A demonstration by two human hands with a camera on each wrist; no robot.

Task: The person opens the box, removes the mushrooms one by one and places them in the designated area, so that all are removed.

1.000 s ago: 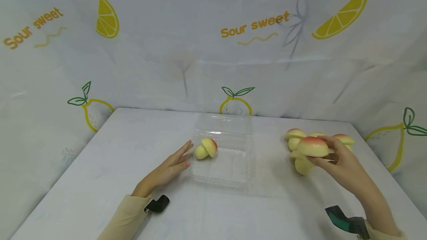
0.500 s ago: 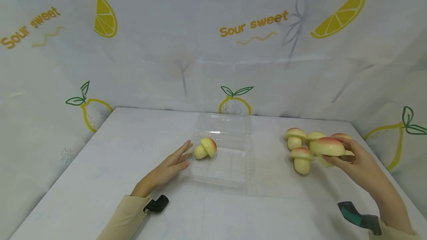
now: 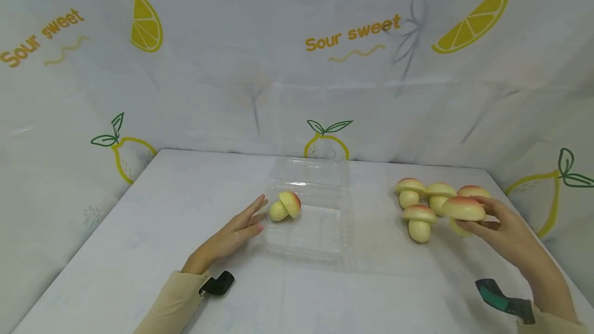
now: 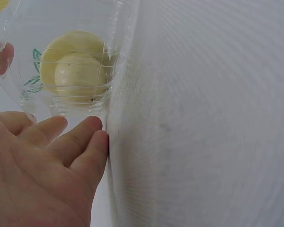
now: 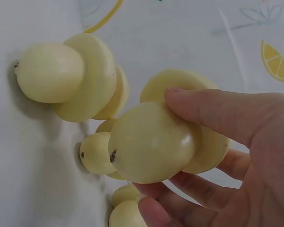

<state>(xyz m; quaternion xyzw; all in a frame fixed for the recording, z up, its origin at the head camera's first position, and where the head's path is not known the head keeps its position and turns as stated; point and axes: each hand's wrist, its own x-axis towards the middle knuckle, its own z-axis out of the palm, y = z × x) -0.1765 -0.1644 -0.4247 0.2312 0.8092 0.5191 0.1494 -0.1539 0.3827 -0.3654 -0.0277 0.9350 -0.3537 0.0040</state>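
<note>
My right hand (image 3: 510,233) grips a toy mushroom (image 3: 464,209) by its red-topped cap, thumb on the near side and fingers beyond. In the right wrist view the pale round stem of the held mushroom (image 5: 151,142) faces the camera, lifted off the table. At the left side of a clear plastic clamshell box (image 3: 308,249), my left hand (image 3: 232,236) rests with its fingers extended against the wall. Inside the box, at its left, lies one mushroom (image 3: 285,206) on its side, its stem (image 4: 80,75) showing through the plastic in the left wrist view.
Several more mushrooms, one of them a near mushroom (image 3: 419,224), lie grouped on the white table (image 3: 325,298) at the right. The box's lid (image 3: 310,171) stands open toward the back. A printed cloth (image 3: 278,66) hangs behind the table.
My right hand has moved to the right and slightly nearer with the mushroom, uncovering the others beside it. The left hand and the box have stayed put.
</note>
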